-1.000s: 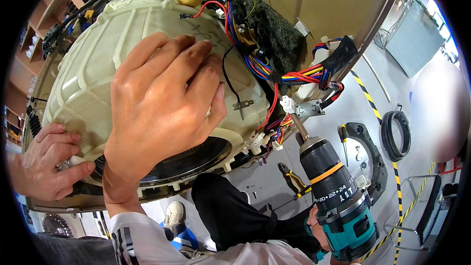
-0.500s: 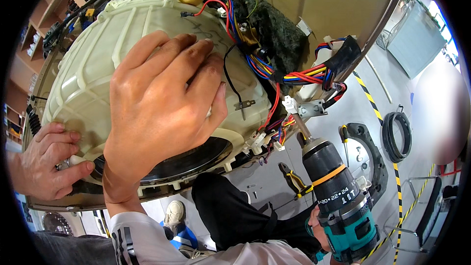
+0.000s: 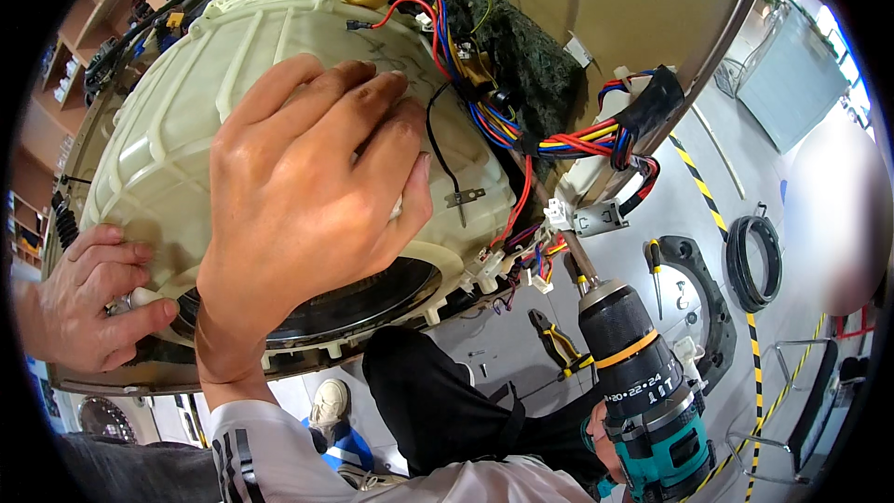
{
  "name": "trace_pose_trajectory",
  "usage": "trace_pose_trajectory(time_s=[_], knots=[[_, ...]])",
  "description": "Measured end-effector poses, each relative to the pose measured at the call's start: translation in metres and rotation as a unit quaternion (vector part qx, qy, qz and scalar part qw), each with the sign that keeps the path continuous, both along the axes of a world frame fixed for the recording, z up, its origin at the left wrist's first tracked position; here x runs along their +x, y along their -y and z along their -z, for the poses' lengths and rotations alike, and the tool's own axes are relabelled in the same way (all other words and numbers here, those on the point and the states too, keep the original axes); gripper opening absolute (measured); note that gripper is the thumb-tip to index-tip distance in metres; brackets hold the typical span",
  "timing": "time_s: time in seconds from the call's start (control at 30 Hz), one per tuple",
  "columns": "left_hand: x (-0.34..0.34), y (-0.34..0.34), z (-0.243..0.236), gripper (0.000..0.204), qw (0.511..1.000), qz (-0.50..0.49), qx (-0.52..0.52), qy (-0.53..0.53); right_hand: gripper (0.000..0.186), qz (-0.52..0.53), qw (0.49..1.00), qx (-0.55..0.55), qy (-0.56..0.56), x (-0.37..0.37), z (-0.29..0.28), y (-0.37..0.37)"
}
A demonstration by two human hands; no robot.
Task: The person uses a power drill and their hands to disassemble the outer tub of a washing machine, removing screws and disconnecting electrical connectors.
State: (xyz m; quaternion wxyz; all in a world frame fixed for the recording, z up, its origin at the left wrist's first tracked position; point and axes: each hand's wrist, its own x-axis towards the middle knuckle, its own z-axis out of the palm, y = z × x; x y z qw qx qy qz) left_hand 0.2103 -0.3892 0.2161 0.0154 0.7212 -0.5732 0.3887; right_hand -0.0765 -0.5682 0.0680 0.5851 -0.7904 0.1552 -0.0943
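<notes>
My left hand point(image 3: 312, 186) lies over the cream plastic washing machine tub point(image 3: 154, 163). Its fingers are curled, with a small pale piece showing by the thumb; what they grip is mostly hidden. In my right hand point(image 3: 603, 442) is a teal and black cordless drill point(image 3: 656, 419), held low at the right. Its long bit point(image 3: 579, 256) points up and left, past a white connector point(image 3: 557, 214) and a grey plug point(image 3: 601, 219) at the tub's edge. Another person's hand point(image 3: 98, 303), wearing a ring, rests at the tub's left rim.
A taped bundle of coloured wires point(image 3: 582, 142) hangs beside the tub, near a black cable tie point(image 3: 438, 144). On the floor are pliers point(image 3: 559, 340), a screwdriver point(image 3: 657, 275), a dark curved part point(image 3: 717, 317) and a black rubber ring point(image 3: 752, 263). A metal-framed chair point(image 3: 801, 410) stands at right.
The drill has shifted slightly downward and its bit has tilted a little. The white connector and grey plug have moved slightly. My left hand and the other person's hand stay nearly in place.
</notes>
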Motion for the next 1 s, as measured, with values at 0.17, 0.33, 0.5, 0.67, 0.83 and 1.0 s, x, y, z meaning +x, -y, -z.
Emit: trace_pose_trajectory(time_s=[0.17, 0.33, 0.5, 0.67, 0.83, 1.0], knots=[[-0.001, 0.001, 0.001, 0.024, 1.000, 0.003, -0.003, 0.004, 0.028, -0.005, 1.000, -0.009, 0.003, -0.002, 0.001, 0.002], [-0.001, -0.001, -0.001, 0.024, 1.000, -0.003, 0.006, -0.004, 0.027, -0.012, 1.000, -0.010, 0.008, -0.007, 0.003, 0.004], [-0.004, 0.002, -0.002, 0.024, 1.000, -0.011, 0.008, -0.007, 0.025, -0.009, 0.999, -0.030, 0.009, -0.015, 0.000, 0.007], [-0.007, 0.003, -0.004, 0.024, 1.000, -0.019, 0.022, 0.008, 0.024, -0.019, 0.999, -0.033, 0.019, -0.021, 0.004, 0.011], [-0.005, -0.001, -0.004, 0.023, 1.000, -0.014, 0.023, 0.016, 0.023, -0.023, 0.998, -0.059, 0.023, -0.026, -0.004, 0.013], [-0.009, 0.004, -0.003, 0.023, 0.999, -0.025, 0.033, 0.009, 0.022, -0.018, 0.996, -0.077, 0.036, -0.045, 0.001, 0.019]])
